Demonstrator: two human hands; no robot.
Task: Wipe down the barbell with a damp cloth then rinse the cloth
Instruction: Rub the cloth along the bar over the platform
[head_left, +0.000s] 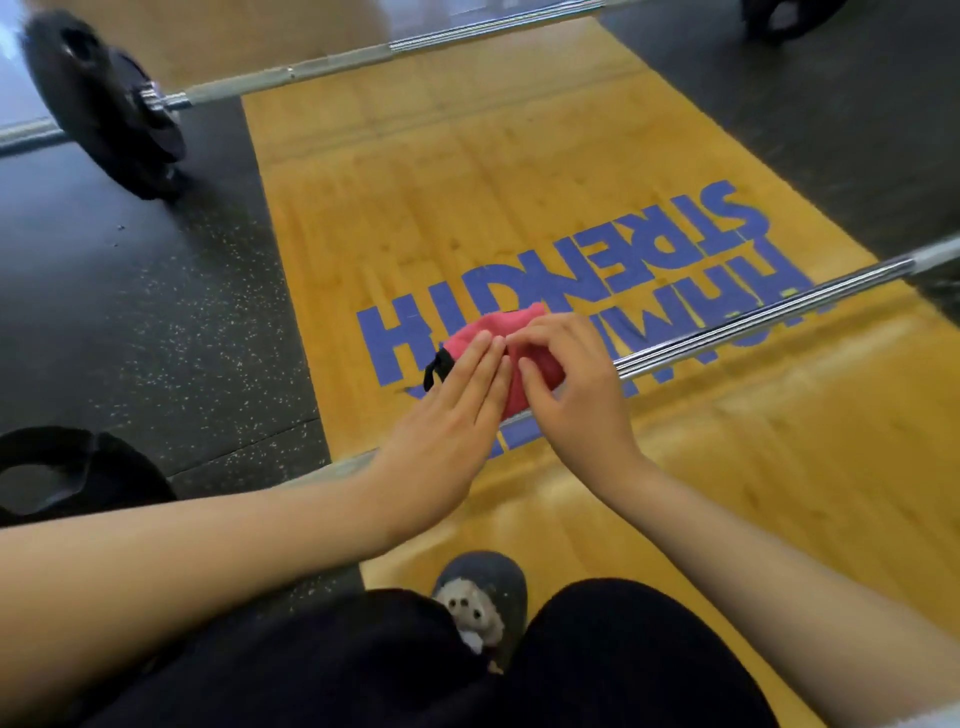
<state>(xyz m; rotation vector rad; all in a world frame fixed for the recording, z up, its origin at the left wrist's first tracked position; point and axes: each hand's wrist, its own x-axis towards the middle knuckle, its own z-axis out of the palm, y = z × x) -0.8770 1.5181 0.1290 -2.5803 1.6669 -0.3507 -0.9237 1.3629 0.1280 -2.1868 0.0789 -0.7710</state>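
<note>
A chrome barbell (753, 317) runs from lower left to upper right across the yellow wooden platform. A pink cloth (493, 332) with a black loop at its left end is draped over the bar near the middle. My left hand (441, 415) lies flat with straight fingers against the cloth's left side. My right hand (566, 384) curls over the cloth's right side, and its fingertips pinch the fabric on the bar. The bar under both hands is hidden.
A second barbell (322, 70) with a black plate (98, 104) lies at the back. Another black plate (57, 473) sits at the left on the dark rubber floor (130, 291). My knees and a grey slipper (483, 597) are at the bottom.
</note>
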